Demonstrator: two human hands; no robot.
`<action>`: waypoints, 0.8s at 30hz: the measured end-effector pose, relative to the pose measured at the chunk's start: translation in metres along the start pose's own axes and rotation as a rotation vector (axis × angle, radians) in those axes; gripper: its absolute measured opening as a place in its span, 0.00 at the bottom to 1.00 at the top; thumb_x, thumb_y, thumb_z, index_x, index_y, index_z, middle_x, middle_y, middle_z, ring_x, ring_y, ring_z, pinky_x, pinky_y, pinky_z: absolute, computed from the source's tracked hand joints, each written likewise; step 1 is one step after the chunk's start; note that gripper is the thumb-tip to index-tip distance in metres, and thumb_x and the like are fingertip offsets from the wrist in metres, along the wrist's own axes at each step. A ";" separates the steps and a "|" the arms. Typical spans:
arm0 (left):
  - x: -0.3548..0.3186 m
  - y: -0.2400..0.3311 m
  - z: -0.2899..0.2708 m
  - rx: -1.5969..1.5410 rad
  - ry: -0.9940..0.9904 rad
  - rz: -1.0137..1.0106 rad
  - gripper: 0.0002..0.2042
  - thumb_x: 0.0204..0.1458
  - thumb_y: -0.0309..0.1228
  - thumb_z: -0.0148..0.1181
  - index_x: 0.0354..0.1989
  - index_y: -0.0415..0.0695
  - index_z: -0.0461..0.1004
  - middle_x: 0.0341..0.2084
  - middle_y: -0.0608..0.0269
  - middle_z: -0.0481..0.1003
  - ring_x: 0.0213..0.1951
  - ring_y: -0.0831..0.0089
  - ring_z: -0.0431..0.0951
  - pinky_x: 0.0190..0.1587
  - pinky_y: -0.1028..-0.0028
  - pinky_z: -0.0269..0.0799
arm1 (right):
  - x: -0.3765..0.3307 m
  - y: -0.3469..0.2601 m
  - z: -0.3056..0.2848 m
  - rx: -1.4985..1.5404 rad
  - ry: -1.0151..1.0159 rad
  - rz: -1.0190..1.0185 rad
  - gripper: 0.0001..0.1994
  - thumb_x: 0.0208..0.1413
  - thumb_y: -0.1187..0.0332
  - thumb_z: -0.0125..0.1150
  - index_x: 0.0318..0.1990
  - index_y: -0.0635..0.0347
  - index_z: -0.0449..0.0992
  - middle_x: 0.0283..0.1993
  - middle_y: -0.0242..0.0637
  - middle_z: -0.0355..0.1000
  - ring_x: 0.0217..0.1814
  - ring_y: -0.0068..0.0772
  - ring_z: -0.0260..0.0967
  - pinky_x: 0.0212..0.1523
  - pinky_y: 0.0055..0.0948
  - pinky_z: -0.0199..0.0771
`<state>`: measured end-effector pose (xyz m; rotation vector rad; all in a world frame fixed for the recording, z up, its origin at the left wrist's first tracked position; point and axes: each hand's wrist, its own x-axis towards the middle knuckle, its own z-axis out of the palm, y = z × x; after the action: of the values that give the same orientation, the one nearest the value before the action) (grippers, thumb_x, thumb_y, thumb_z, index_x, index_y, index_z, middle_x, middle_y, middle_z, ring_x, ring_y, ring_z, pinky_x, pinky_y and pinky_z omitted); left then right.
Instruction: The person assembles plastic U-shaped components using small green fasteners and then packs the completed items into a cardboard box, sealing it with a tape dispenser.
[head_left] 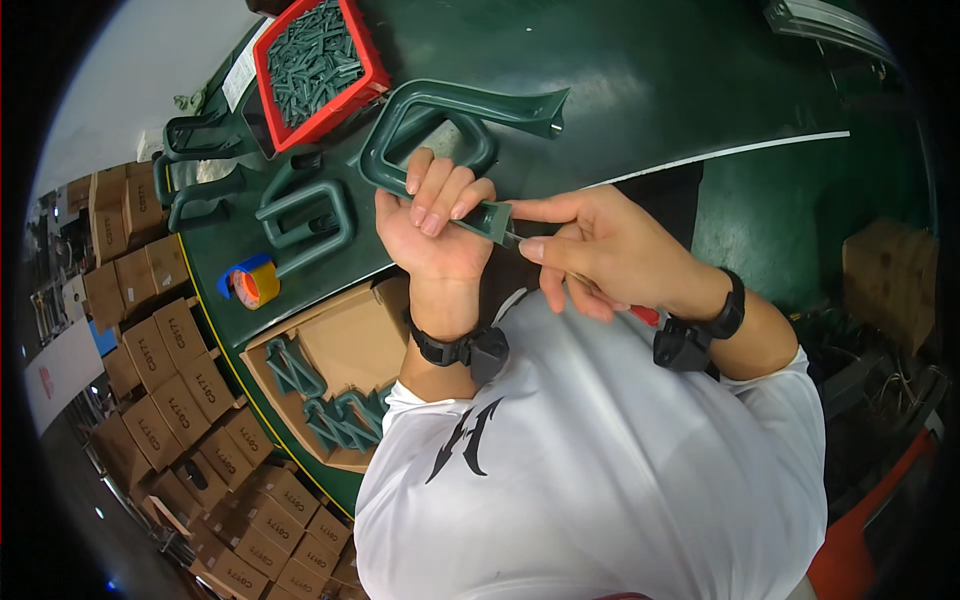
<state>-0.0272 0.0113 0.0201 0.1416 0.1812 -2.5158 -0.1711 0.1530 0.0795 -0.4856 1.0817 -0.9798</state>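
My left hand [436, 215] is closed around one end of a green bent plastic handle [376, 135], a U-shaped channelled piece whose other arm reaches over the table to the right. My right hand [610, 250] is closed on a slim tool with a red handle [645, 315], which shows below the fingers. Its thin metallic tip meets the handle's near end, between thumb and index finger. The palm hides most of the tool, so its exact kind cannot be told. Behind the held piece lies another green handle [480, 150].
A red bin [378, 75] of small green plastic pieces stands at the back left. More green handles [340, 215] and blue and orange tape rolls [262, 285] lie on the green table. An open carton [350, 335] holds green parts by my left forearm. Stacked cartons [180, 410] stand left.
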 end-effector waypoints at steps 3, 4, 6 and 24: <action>0.000 0.000 0.000 0.019 -0.004 0.006 0.24 0.64 0.48 0.23 0.23 0.48 0.60 0.11 0.74 0.56 0.15 0.79 0.58 0.28 0.74 0.58 | 0.001 0.001 -0.001 0.001 -0.006 0.011 0.24 0.67 0.70 0.51 0.67 0.75 0.62 0.23 0.40 0.76 0.12 0.21 0.66 0.14 0.22 0.62; 0.000 0.000 -0.001 0.039 -0.009 0.010 0.25 0.65 0.49 0.22 0.23 0.48 0.59 0.11 0.74 0.57 0.14 0.80 0.59 0.28 0.75 0.59 | 0.001 0.001 -0.002 0.002 -0.008 0.019 0.24 0.68 0.70 0.51 0.67 0.74 0.62 0.24 0.39 0.76 0.12 0.21 0.66 0.14 0.22 0.62; 0.000 -0.001 0.000 0.060 -0.012 0.012 0.26 0.65 0.51 0.20 0.23 0.48 0.59 0.11 0.74 0.58 0.14 0.80 0.60 0.29 0.75 0.60 | 0.002 0.003 -0.002 0.003 -0.003 0.009 0.23 0.68 0.70 0.51 0.66 0.75 0.62 0.23 0.39 0.75 0.13 0.21 0.66 0.14 0.22 0.61; 0.001 0.004 -0.001 -0.230 0.048 -0.059 0.30 0.66 0.58 0.19 0.24 0.48 0.59 0.11 0.75 0.58 0.15 0.80 0.61 0.28 0.76 0.59 | 0.001 0.016 -0.012 -0.026 0.092 -0.257 0.15 0.66 0.69 0.53 0.54 0.71 0.75 0.21 0.32 0.72 0.16 0.14 0.61 0.19 0.19 0.59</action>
<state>-0.0257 0.0072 0.0183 0.1042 0.4977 -2.5297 -0.1746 0.1621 0.0620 -0.6165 1.1341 -1.2240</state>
